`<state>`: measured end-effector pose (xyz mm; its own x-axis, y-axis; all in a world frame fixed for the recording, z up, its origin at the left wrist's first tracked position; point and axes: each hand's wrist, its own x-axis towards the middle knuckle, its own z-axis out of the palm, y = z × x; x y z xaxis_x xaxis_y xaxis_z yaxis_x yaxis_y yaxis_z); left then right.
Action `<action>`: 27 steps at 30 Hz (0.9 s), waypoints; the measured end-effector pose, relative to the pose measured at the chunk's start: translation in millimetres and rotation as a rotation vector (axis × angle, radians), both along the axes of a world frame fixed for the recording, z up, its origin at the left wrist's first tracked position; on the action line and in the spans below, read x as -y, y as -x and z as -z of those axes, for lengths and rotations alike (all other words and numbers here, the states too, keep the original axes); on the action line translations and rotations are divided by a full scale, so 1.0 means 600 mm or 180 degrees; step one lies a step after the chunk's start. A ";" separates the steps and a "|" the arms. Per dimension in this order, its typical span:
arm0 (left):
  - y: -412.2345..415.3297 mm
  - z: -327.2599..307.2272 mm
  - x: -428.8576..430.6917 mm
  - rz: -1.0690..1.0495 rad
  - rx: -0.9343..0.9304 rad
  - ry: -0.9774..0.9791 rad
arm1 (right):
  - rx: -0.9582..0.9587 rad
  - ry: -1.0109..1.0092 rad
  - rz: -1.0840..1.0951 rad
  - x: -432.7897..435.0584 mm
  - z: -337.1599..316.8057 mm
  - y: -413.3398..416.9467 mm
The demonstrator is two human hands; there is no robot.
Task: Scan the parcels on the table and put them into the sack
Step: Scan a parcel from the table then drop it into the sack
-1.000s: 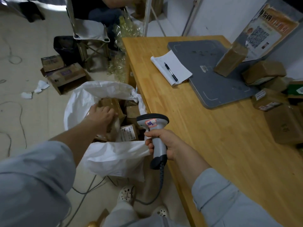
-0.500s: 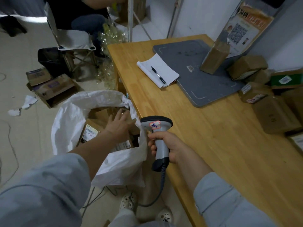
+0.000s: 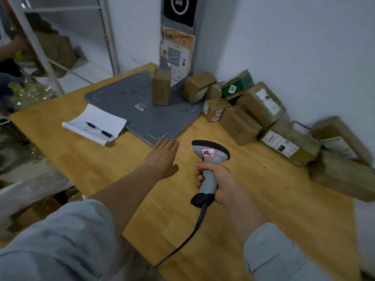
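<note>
We grip the scanner (image 3: 210,154), right hand (image 3: 220,180) fingers (image 3: 202,165) curled round its handle for aiming; left hand (image 3: 162,157) beside the scanner, fingers straight together, free for the parcels (image 3: 239,124).

We read only a handwritten "110" and a small trailing mark on the sticker (image 3: 208,153) of the scanner (image 3: 209,179); the labels (image 3: 279,144) on the parcels (image 3: 240,126) are blurred.

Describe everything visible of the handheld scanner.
The scanner is a grey plastic, pistol-shaped unit with a dark-rimmed head. A white, red-edged sticker with handwritten marks sits on top. A dark cable trails from its black base toward the person. The right hand grips the handle, holding it upright above the wooden table.
</note>
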<state>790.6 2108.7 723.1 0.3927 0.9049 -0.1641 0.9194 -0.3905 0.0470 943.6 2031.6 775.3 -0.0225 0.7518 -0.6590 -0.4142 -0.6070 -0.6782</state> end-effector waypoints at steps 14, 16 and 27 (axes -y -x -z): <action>-0.451 -0.020 -0.204 0.0870 0.0118 0.0030 | -0.0416 -0.0131 0.1409 -0.109 0.024 -0.373; -0.511 -0.012 -0.229 0.1085 -0.0044 -0.0046 | -0.0463 -0.0137 0.1413 -0.115 0.040 -0.403; -0.603 0.044 -0.306 0.1663 -0.1409 -0.0639 | -0.0647 -0.0054 0.1297 -0.118 0.099 -0.466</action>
